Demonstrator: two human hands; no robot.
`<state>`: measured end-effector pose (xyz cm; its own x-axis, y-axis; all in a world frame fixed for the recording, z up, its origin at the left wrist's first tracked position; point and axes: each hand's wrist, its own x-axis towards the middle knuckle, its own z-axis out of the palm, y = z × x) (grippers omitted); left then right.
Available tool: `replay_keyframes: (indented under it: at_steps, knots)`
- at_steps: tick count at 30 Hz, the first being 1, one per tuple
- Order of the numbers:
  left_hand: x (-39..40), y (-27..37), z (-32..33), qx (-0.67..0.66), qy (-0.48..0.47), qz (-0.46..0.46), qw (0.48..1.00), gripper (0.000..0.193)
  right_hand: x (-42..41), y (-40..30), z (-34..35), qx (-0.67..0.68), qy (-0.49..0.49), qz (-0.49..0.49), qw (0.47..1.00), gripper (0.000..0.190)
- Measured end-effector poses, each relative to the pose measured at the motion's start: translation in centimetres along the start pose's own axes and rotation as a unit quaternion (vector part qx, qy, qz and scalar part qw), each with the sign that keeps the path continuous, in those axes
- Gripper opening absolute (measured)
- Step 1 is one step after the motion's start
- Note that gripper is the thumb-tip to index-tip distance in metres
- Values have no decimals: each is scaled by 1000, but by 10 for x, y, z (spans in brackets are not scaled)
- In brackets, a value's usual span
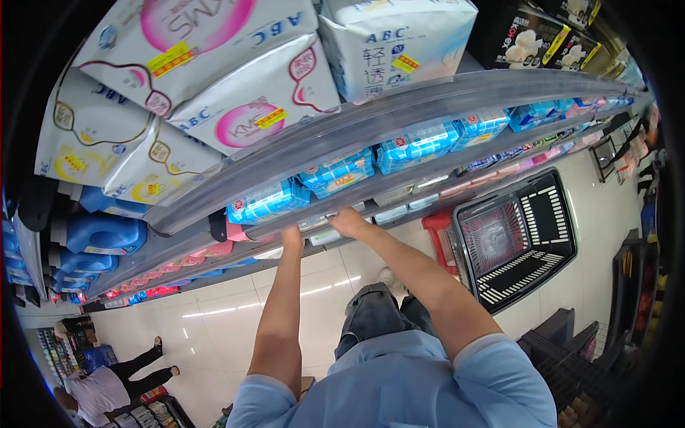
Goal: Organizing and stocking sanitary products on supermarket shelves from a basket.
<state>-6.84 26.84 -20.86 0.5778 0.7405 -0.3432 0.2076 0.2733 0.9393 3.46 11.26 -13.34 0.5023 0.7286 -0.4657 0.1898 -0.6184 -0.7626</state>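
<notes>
Both my arms reach forward beneath the edge of a grey shelf (406,184) that carries blue plastic-wrapped packs (334,179). At a lower tier my left hand (292,236) goes in under this edge, its fingers hidden. To its right is my right hand (350,222), with its fingertips tucked behind the edge. Pale packs (324,236) lie on the lower tier between and below the hands. Whether either hand holds one of them cannot be seen. On the top shelf, large white ABC sanitary pad packs (257,96) bear yellow-and-red stickers.
A black shopping basket (567,235) with a red handle (440,241) is to my right. Blue detergent bottles (101,234) line the shelf at left, and black Kotex packs (527,45) sit at upper right. Another person (101,388) stands at lower left. Dark racks (556,329) are behind me at right.
</notes>
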Motion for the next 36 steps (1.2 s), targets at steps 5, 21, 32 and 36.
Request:
replay_keyframes:
  at_steps: [5, 21, 32, 36]
  knots:
    - [-67, 17, 17, -82, -46, -38, 995, 43, -44, 42, 25, 149, 96, -88, 980, 63]
    - [-239, 45, 70, 77, -303, -106, 944, 46, -286, 66, 10, 202, 228, 2, 952, 73]
    - [-275, 77, 234, 78, -596, 79, 796, 52, -361, 97, -33, 405, 557, -42, 724, 59]
    - [-285, 51, 294, 111, -641, 78, 756, 51, -358, 142, -37, 421, 615, -10, 667, 59]
